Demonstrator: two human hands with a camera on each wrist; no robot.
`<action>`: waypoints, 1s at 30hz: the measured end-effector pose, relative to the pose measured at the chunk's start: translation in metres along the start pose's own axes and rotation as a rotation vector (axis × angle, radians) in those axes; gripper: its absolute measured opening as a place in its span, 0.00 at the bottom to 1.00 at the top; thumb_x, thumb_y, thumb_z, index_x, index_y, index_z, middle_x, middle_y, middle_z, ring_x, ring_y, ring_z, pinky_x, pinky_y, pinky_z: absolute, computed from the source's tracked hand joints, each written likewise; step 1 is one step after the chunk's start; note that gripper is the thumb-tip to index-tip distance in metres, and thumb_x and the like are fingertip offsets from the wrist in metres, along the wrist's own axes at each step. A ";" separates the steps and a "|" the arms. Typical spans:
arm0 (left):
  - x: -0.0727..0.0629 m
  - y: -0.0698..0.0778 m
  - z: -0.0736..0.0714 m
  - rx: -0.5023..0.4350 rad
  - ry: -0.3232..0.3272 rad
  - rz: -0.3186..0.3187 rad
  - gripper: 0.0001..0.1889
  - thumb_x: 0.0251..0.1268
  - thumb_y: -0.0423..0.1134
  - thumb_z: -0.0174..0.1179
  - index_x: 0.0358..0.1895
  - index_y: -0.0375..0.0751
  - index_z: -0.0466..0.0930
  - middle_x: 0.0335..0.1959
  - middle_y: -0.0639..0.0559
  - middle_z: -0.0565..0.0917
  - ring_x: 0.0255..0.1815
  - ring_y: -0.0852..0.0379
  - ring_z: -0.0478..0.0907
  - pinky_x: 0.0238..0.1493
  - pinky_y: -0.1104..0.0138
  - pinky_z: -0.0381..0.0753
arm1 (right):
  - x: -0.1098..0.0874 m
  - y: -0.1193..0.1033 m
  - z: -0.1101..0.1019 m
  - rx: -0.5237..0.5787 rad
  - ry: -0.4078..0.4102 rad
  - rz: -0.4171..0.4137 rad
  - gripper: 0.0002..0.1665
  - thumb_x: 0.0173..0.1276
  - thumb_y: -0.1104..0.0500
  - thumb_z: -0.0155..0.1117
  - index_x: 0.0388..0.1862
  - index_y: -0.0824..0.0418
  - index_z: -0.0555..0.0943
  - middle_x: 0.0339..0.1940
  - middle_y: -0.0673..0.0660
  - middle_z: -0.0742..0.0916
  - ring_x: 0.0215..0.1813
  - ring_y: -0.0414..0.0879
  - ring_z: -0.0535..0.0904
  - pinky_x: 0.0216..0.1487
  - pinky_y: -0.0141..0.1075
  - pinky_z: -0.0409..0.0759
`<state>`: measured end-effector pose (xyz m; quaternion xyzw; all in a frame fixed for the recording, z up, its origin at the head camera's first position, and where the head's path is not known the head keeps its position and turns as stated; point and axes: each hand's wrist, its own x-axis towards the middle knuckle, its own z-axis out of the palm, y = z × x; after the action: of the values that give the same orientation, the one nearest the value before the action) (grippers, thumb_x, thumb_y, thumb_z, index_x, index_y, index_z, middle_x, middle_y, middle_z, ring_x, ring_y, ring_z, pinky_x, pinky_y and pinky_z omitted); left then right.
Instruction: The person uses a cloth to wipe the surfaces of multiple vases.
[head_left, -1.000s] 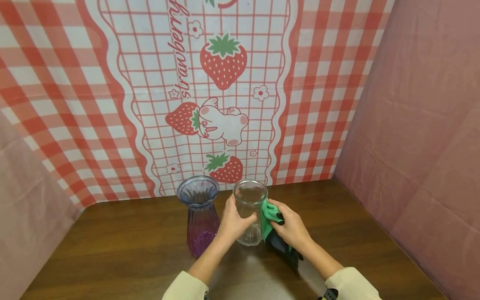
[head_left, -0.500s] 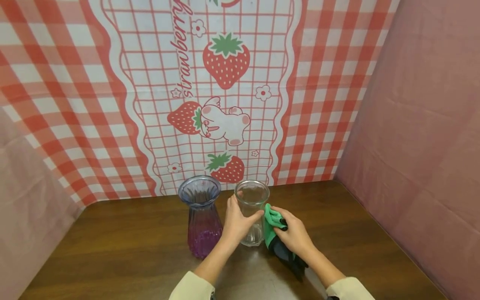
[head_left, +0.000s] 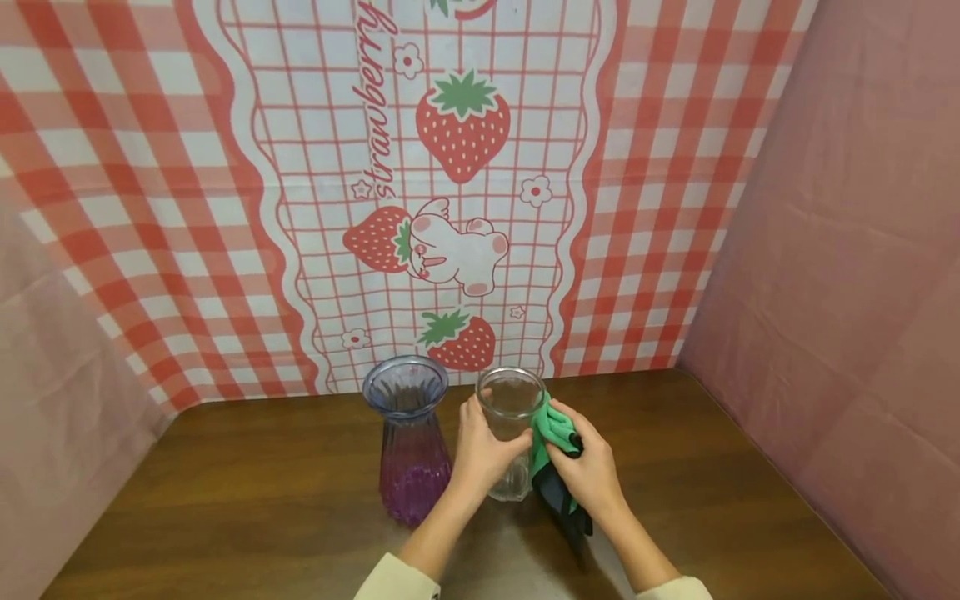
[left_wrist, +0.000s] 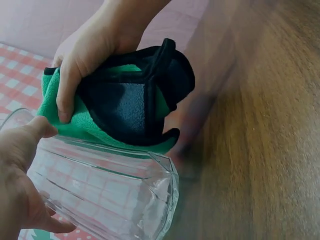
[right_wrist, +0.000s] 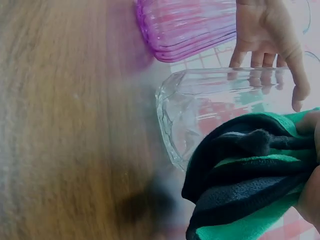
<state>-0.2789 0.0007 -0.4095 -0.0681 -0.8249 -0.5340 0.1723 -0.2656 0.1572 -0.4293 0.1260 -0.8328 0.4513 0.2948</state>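
Observation:
A clear glass vase (head_left: 512, 483) with a ribbed, faceted lower body stands upright on the table. My left hand (head_left: 482, 457) grips it from the left, thumb across the near side and fingers round the back. A bunched green cloth with black edging and dark grey patches (head_left: 553, 429) is pinched in my right hand (head_left: 591, 471). In the left wrist view the cloth (left_wrist: 85, 120) lies along the side of the vase (left_wrist: 110, 185), its dark end hanging toward the base. The right wrist view shows its layered folds (right_wrist: 245, 195) overlapping the glass.
A taller ribbed vase (head_left: 414, 458), bluish at its flared rim and purple at its base, stands just left of my left hand. Behind the wooden table (head_left: 247, 475) hangs a red checked strawberry-print cloth (head_left: 645, 208). Pink fabric (head_left: 840, 275) walls the right side.
My right hand with the cloth draws slightly away from the vase, then comes back against its side near the rim. My left hand keeps its hold. The whole view shifts a little.

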 end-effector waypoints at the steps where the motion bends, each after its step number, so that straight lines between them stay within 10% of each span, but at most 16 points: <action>1: -0.001 0.000 0.000 0.004 0.001 -0.001 0.39 0.39 0.46 0.71 0.58 0.37 0.64 0.51 0.42 0.70 0.53 0.47 0.72 0.55 0.54 0.74 | -0.001 0.000 0.000 0.006 -0.013 0.009 0.33 0.53 0.67 0.71 0.59 0.53 0.76 0.56 0.57 0.82 0.53 0.48 0.79 0.50 0.41 0.80; 21: -0.002 -0.003 -0.002 0.032 0.028 -0.003 0.36 0.35 0.46 0.71 0.52 0.37 0.66 0.48 0.44 0.71 0.48 0.50 0.73 0.52 0.57 0.76 | -0.021 0.013 0.000 -0.112 -0.206 0.050 0.35 0.52 0.70 0.71 0.61 0.54 0.74 0.56 0.59 0.82 0.54 0.56 0.79 0.50 0.51 0.79; 30: 0.002 -0.002 0.000 0.029 0.015 0.007 0.35 0.35 0.45 0.71 0.51 0.38 0.67 0.46 0.45 0.72 0.46 0.51 0.74 0.49 0.59 0.77 | -0.010 0.010 -0.006 -0.107 -0.028 0.023 0.35 0.51 0.72 0.69 0.60 0.56 0.75 0.54 0.62 0.83 0.52 0.55 0.80 0.46 0.50 0.79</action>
<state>-0.2812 0.0000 -0.4103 -0.0644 -0.8311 -0.5218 0.1811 -0.2597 0.1672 -0.4399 0.1069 -0.8611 0.4078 0.2841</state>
